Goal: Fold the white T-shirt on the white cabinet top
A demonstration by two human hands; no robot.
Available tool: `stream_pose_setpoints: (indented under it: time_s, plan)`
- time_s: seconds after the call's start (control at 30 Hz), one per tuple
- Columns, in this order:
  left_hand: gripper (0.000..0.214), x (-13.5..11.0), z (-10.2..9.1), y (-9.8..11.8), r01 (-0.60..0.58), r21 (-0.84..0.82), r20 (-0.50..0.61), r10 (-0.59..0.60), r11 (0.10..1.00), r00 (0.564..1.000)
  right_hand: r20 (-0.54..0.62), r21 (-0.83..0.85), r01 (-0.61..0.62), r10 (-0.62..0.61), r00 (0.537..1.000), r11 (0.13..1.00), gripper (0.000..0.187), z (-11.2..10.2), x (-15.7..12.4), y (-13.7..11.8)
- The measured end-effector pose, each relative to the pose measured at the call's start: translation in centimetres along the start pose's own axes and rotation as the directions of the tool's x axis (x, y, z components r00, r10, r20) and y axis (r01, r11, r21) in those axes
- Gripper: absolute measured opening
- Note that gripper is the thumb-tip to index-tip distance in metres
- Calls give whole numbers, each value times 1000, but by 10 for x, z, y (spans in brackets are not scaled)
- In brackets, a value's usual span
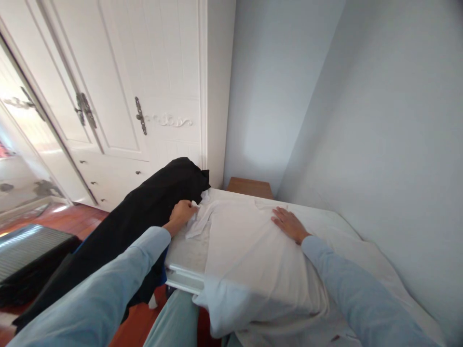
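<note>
A white T-shirt [246, 246] lies spread over a white table [188, 246], its lower part hanging over the front edge towards my legs. My left hand [182, 213] is closed on the shirt's left sleeve, pulled out to the side near the table's left edge. On the right, my right hand [289, 224] rests flat on the cloth with its fingers stretched out. Just left of my left hand, a long black cloth [155, 197] is draped beside the table.
A white wardrobe [166, 58] with dark metal handles stands behind on the left. A brown wooden piece [249, 187] sits in the corner behind the table. Pale walls [390, 120] close off the right. A dark ridged case [32, 255] lies on the reddish floor [87, 219].
</note>
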State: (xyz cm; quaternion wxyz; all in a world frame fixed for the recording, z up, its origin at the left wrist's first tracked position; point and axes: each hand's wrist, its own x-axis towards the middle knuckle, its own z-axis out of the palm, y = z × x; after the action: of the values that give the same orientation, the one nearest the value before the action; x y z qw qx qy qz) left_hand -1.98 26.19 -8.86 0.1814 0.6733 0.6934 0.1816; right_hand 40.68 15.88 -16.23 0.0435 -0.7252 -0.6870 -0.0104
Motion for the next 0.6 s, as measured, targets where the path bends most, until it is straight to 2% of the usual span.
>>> stream_pose_setpoints:
  time_s: [0.07, 0.17, 0.27, 0.43, 0.6]
  plan:
    - [17, 4, -13, 4, -15, -40, -86, 11, 999, 996, -5, 0, 7, -7, 1000, 1000, 67, 1, 1, 1]
    - [21, 12, -38, 11, -47, -5, -264, 44, 999, 963, -16, -2, 19, -19, 1000, 1000, 66, 2, 1, 3]
    - [21, 22, -56, 15, -31, 70, -309, 51, 997, 950, -23, -5, 23, -23, 999, 1000, 65, 4, 1, 4]
    - [29, 33, -54, 13, -1, 64, -262, 18, 998, 965, -12, -9, 14, -14, 1000, 1000, 65, 3, 0, 3]
    - [31, 39, -53, 19, -98, 37, -331, 105, 994, 938, 4, -13, 11, -10, 1000, 1000, 67, -1, -1, 0]
